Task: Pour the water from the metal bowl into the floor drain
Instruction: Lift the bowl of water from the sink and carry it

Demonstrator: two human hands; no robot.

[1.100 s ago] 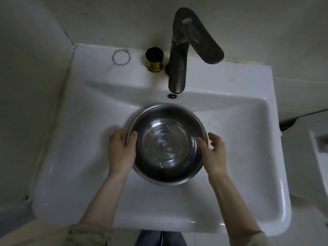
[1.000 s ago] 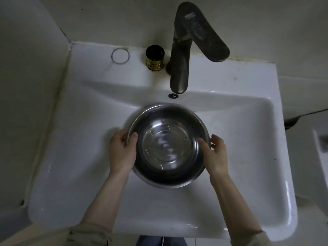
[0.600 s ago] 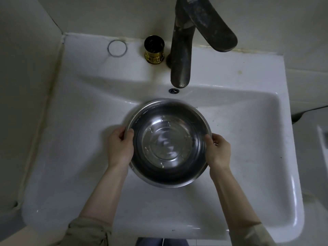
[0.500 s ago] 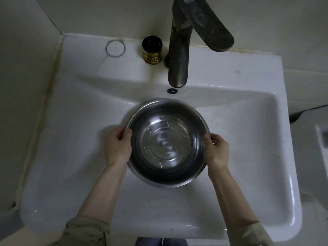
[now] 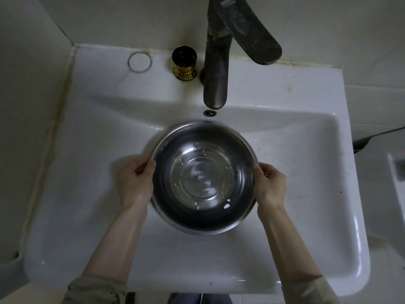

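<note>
A round metal bowl [image 5: 203, 178] with clear, rippling water in it is in the basin of a white sink [image 5: 92, 172], below the tap. My left hand [image 5: 135, 183] grips its left rim, fingers curled under the edge and thumb on top. My right hand [image 5: 270, 185] grips the right rim the same way. The bowl is level. No floor drain is in view.
A dark tap [image 5: 215, 53] with a long lever stands at the sink's back, its spout just beyond the bowl. A small brass cup [image 5: 184, 63] stands left of it. Walls close in on the left and back. A white fixture [image 5: 397, 172] is at the right edge.
Both hands have closed from resting beside the bowl to gripping its rim. The water surface ripples. The view has shifted slightly nearer the sink.
</note>
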